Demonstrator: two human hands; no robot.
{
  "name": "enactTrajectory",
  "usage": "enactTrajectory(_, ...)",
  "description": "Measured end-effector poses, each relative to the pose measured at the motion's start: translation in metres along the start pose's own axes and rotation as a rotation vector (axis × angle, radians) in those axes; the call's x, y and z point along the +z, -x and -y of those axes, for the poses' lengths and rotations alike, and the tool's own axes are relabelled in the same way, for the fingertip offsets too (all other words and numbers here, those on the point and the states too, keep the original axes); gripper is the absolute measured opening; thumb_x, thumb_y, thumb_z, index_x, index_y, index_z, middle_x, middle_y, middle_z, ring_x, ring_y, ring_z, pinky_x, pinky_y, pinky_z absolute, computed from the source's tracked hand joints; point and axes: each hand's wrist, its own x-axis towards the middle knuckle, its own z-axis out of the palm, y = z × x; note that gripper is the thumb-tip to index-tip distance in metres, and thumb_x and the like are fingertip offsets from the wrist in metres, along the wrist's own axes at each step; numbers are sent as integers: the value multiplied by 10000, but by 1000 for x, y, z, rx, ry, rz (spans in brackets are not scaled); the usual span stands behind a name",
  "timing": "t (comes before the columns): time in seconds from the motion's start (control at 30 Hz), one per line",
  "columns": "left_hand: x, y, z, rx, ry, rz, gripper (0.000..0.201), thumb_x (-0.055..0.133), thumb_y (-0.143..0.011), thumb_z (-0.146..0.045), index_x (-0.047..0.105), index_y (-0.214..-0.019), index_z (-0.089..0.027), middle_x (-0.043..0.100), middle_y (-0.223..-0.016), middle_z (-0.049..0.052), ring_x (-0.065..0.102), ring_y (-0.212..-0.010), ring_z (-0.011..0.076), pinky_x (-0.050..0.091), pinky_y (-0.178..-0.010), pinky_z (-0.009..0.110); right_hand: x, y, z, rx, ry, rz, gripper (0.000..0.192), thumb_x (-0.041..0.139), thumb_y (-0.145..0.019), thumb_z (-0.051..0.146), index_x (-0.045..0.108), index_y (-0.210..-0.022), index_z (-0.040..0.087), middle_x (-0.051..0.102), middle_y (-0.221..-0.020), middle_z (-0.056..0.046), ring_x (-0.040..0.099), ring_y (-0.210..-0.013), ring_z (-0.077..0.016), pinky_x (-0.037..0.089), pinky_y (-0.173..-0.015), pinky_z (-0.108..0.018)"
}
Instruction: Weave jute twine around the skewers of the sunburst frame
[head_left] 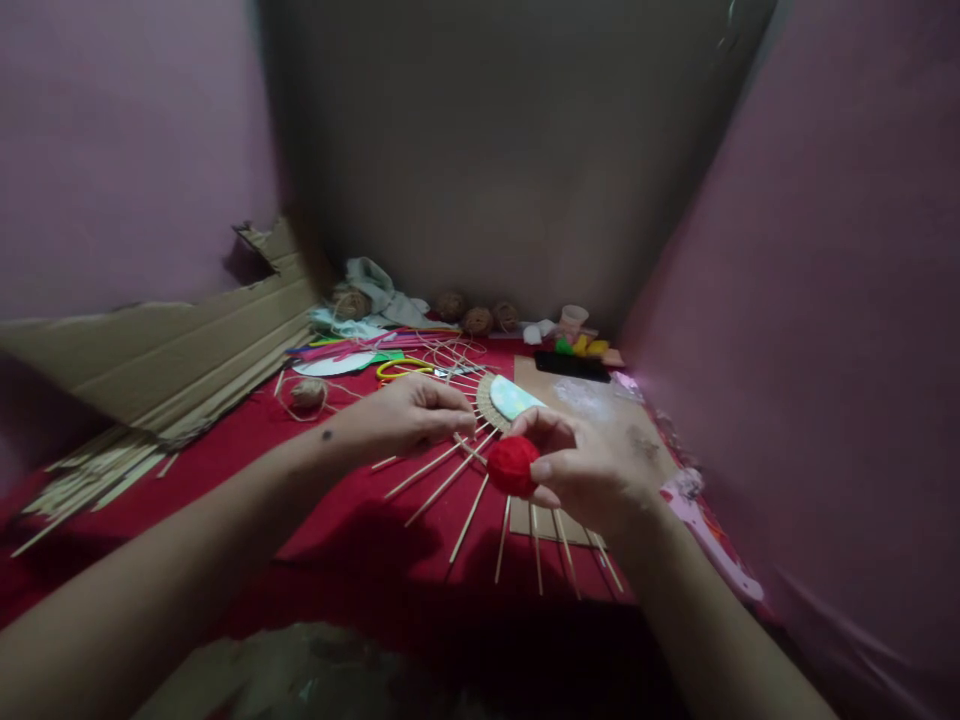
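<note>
Red yarn ball held over a fan of wooden sticks

Red yarn ball [513, 466] sits in the right hand [581, 470], the grip closed around it with the thumb below and the fingers curled over the top and far side. It hangs just above the near edge of the stick fan [480, 500], a spread of thin wooden sticks lying flat on the red cloth [337, 540] that covers the worktop. The sticks radiate outward toward the person from a half-round disc [504, 400], so their long axes run near to far, splaying left and right.

The left hand [416, 415] lies to the left of the ball and slightly farther away, its fingertips pinched together at the upper ends of the sticks, close to the disc; whether it nips a strand of yarn or a stick itself is too fine to tell. The two hands are near each other but not touching, with the ball just right of and nearer than the left fingertips.

Farther left, a loose bundle of spare sticks [90, 480] lies beside a torn cardboard sheet [172, 350]. Beyond the disc lie yellow-handled scissors [405, 369] and coloured paper strips, then twine balls [477, 320], a crumpled cloth [375, 285] and a small cup [574, 318] against the back wall.
</note>
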Motion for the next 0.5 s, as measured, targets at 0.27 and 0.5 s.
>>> enactTrajectory(0.27,-40,2,-1,83,5,-231,277,596,-798,-403,609,-656,-165,429,-442,-41,351,-366,49,241,-349,178,-16,-29,25,42,28,-164,195,720,-596,120,628,-761,170,622,-716,-1,526,-577,-89,402,-482,-195)
enactTrajectory(0.5,-79,-11,47,-31,370,-367,207,666,-730,-307,565,-637,-154,513,-480,-23,446,-360,57,284,-321,158,-95,-138,59,23,154,-759,106,523,-804,63,591,-829,141,603,-743,-40,567,-624,-119,474,-523,-229)
